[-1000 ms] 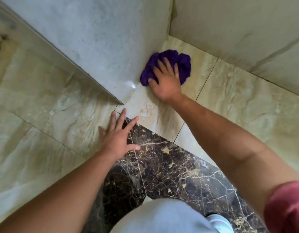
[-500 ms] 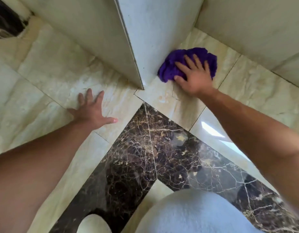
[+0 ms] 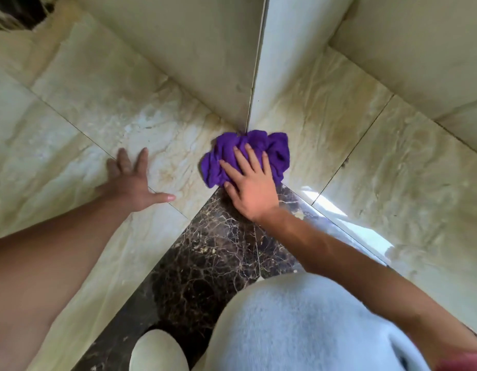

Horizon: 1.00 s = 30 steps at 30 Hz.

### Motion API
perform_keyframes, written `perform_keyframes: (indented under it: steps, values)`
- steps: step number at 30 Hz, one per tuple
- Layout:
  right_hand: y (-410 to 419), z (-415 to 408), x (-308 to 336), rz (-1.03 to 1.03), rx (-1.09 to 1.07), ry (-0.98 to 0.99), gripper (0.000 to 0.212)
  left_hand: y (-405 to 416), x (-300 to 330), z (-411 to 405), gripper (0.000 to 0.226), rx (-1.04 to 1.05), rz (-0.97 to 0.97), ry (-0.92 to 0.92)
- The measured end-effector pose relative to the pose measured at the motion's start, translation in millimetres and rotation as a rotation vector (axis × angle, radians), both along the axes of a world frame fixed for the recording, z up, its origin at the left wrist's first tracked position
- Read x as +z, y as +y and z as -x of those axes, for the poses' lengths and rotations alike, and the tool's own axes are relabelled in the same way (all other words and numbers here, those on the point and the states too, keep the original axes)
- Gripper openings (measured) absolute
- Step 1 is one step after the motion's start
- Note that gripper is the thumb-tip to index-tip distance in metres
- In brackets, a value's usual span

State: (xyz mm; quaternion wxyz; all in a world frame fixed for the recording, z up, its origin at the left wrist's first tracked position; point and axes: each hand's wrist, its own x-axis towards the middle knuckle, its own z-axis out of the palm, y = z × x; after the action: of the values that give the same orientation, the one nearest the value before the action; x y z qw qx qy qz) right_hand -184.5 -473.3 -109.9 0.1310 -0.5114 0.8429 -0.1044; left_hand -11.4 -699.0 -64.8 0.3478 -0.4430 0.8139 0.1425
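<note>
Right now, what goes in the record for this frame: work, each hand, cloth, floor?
work: wiping the floor at a wall corner
right hand: flat on purple cloth, fingers spread, pressing it
left hand: flat on beige marble tile, holding nothing
cloth: bunched at the corner's base
floor: dark veined marble tile under the right wrist

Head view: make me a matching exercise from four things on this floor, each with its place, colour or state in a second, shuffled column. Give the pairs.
Column one:
1. purple cloth
2. left hand
3. right hand
4. dark marble tile

Column two:
A. spread flat on the beige floor tile
B. brown with pale veins
C. bunched at the foot of the wall corner
D. pressing down on the purple cloth

Pairs: 1-C, 2-A, 3-D, 4-B.
</note>
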Motion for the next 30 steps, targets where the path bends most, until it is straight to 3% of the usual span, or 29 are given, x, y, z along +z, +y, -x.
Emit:
perform_keyframes:
  steps: [8, 15, 23, 30]
  values:
    - [-45.2, -0.9, 11.8, -0.107, 0.166, 0.040, 0.059, -17.8, 7.4, -10.2, 0.131, -0.116, 0.115, 0.063]
    - [-42.3, 21.8, -1.1, -0.010, 0.254, 0.137, 0.055, -77.1, 16.1, -47.6, 0.137, -0.031, 0.104, 0.064]
    - [-115.5, -0.7, -6.2, -0.082, 0.033, 0.068, 0.057, -124.1, -1.3, -58.1, 0.154, -0.075, 0.049, 0.013]
    - [-225.4, -11.3, 2.8, -0.192, -0.075, 0.010, 0.059, -151.0, -14.9, -53.8, 0.155, -0.062, -0.015, 0.109]
